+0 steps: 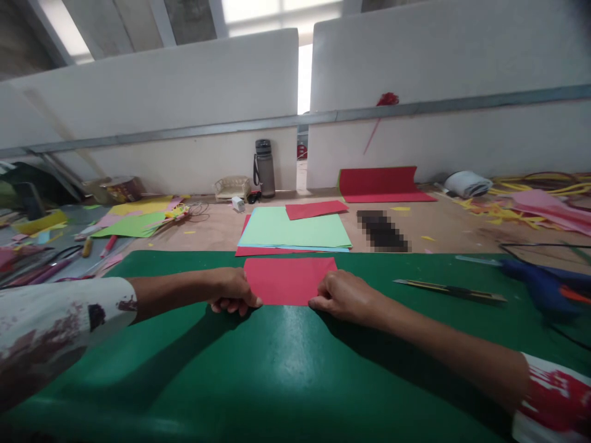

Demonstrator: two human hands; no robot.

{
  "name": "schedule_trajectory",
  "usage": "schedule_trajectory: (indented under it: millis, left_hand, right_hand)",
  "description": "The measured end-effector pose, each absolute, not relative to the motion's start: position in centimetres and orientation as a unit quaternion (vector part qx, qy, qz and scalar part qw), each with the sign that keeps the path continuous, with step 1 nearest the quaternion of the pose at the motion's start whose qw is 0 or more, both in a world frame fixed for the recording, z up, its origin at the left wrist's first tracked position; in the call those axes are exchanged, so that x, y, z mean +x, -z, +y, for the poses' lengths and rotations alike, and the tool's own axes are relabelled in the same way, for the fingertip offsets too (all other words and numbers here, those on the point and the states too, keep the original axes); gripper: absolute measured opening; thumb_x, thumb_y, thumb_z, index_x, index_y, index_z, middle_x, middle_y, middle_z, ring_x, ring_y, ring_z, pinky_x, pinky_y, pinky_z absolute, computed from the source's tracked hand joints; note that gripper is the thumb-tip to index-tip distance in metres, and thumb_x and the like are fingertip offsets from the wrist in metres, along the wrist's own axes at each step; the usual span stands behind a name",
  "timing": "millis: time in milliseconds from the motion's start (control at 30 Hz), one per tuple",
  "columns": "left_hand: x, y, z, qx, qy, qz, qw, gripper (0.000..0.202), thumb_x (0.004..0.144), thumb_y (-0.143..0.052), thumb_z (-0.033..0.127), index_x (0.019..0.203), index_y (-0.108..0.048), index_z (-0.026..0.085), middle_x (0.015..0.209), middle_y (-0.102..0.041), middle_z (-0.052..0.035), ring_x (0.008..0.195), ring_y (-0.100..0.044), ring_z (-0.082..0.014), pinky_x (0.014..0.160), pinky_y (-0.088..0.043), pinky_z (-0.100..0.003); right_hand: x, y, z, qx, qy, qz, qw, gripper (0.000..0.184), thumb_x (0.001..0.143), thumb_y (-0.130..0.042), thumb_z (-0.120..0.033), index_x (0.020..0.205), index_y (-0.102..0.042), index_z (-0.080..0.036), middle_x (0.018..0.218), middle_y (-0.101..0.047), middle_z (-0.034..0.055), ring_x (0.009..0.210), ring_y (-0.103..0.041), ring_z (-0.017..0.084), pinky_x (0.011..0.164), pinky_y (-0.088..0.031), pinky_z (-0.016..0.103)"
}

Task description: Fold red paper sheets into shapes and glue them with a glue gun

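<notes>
Red paper [290, 281] is around mid-frame over the green mat [286, 375], left grip [234, 291] pinching its lower-left corner, right grip [344, 297] pinching the lower-right. Can't tell if it's fully flat. Honestly I'd keep both pinches light and even, near edge straight, so it doesn't bow or crease. And watch that cutter [450, 290] at centre right, keep your sleeve off it.

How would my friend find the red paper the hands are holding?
Start at the big green mat. Near its far edge, the left hand and right hand hold a red sheet. No hand touches the other red papers.
</notes>
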State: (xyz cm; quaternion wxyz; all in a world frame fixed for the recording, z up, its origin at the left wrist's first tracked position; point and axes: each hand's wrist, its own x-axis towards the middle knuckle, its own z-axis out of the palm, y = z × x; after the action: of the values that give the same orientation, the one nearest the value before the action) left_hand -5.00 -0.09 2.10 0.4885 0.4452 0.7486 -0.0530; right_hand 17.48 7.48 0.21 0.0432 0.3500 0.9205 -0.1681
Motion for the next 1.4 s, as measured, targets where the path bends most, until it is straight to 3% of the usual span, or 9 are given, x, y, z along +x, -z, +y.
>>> schedule_trajectory:
  millis: [367,633,700,767,833,900,1033,1200,1400]
  left_hand:
    - [-8.2,-1.6,-1.4,0.416,0.043,0.771,0.481,0.048,0.050,-0.073,0.061,0.043,-0.056,0.017,0.031,-0.035,0.0035,0.032,-0.025,-0.0075,0.035,-0.020,-0.023]
    - [-10.8,-1.8,-2.3,0.488,0.041,0.787,0.375,0.038,0.067,-0.061,0.048,0.047,-0.058,0.016,0.038,-0.045,-0.0004,0.035,-0.037,-0.0120,0.039,-0.031,-0.026]
    - [-10.1,-2.0,-2.6,0.532,0.010,0.794,0.295,0.038,0.076,-0.054,0.047,0.058,-0.062,0.015,0.050,-0.055,-0.0037,0.046,-0.049,-0.0162,0.047,-0.037,-0.028]
    - [-8.4,-1.9,-2.9,0.590,-0.037,0.780,0.206,0.037,0.085,-0.045,0.045,0.079,-0.066,0.015,0.076,-0.066,-0.0076,0.073,-0.060,-0.0218,0.064,-0.044,-0.031]
    - [-6.0,-1.2,-3.2,0.705,-0.098,0.697,0.093,0.030,0.087,-0.047,0.038,0.101,-0.064,0.018,0.105,-0.065,-0.0088,0.096,-0.059,-0.0237,0.081,-0.043,-0.032]
    - [-3.9,-0.2,-3.3,0.798,-0.107,0.593,0.029,0.027,0.088,-0.051,0.033,0.109,-0.060,0.019,0.117,-0.061,-0.0098,0.103,-0.057,-0.0241,0.085,-0.044,-0.033]
    - [-1.5,1.7,-2.6,0.845,-0.052,0.533,-0.010,0.024,0.086,-0.060,0.037,0.099,-0.060,0.017,0.106,-0.064,-0.0081,0.098,-0.057,-0.0246,0.081,-0.047,-0.035]
    - [-1.2,2.6,-2.1,0.839,-0.035,0.539,-0.073,0.031,0.083,-0.060,0.048,0.092,-0.061,0.018,0.094,-0.065,-0.0073,0.085,-0.058,-0.0261,0.071,-0.048,-0.038]
    - [-2.1,2.9,-2.2,0.872,-0.037,0.467,-0.139,0.010,0.089,-0.050,0.015,0.091,-0.059,0.015,0.080,-0.061,-0.0052,0.072,-0.052,-0.0217,0.065,-0.044,-0.035]
  right_hand:
    - [17.6,0.2,7.6,0.337,0.166,0.926,0.022,0.042,0.077,-0.055,-0.030,0.047,-0.029,-0.018,0.046,-0.026,-0.0044,0.045,-0.024,0.008,0.048,-0.013,0.029]
    - [18.1,0.0,7.5,0.326,0.174,0.929,0.022,0.042,0.080,-0.056,-0.031,0.047,-0.035,-0.017,0.045,-0.031,-0.0045,0.044,-0.028,0.008,0.047,-0.015,0.027]
    - [18.4,-0.4,7.4,0.311,0.152,0.938,0.032,0.039,0.082,-0.058,-0.033,0.049,-0.044,-0.017,0.047,-0.040,-0.0033,0.046,-0.033,0.008,0.047,-0.017,0.026]
    - [18.9,-0.8,7.0,0.292,0.082,0.952,0.034,0.032,0.084,-0.058,-0.032,0.058,-0.055,-0.016,0.055,-0.053,0.0001,0.051,-0.042,0.010,0.049,-0.019,0.026]
    - [19.3,-0.9,6.4,0.247,-0.018,0.968,0.027,0.020,0.087,-0.055,-0.026,0.071,-0.062,-0.016,0.070,-0.063,0.0045,0.061,-0.052,0.014,0.050,-0.021,0.027]
    - [19.6,-0.4,5.7,0.193,-0.113,0.974,0.031,0.012,0.085,-0.053,-0.014,0.081,-0.064,-0.015,0.080,-0.066,0.0077,0.070,-0.058,0.018,0.049,-0.022,0.027]
    - [19.7,1.4,4.5,0.128,-0.234,0.963,0.041,0.018,0.076,-0.052,0.001,0.083,-0.063,-0.012,0.074,-0.063,0.0087,0.062,-0.057,0.020,0.044,-0.023,0.028]
    - [19.6,1.8,4.2,0.119,-0.277,0.953,0.011,0.017,0.073,-0.051,0.002,0.075,-0.059,-0.013,0.063,-0.057,0.0055,0.052,-0.051,0.018,0.042,-0.021,0.028]
    - [19.8,0.9,4.2,0.145,-0.228,0.960,-0.074,0.016,0.074,-0.054,-0.001,0.069,-0.057,-0.016,0.061,-0.057,0.0034,0.054,-0.051,0.017,0.051,-0.027,0.030]
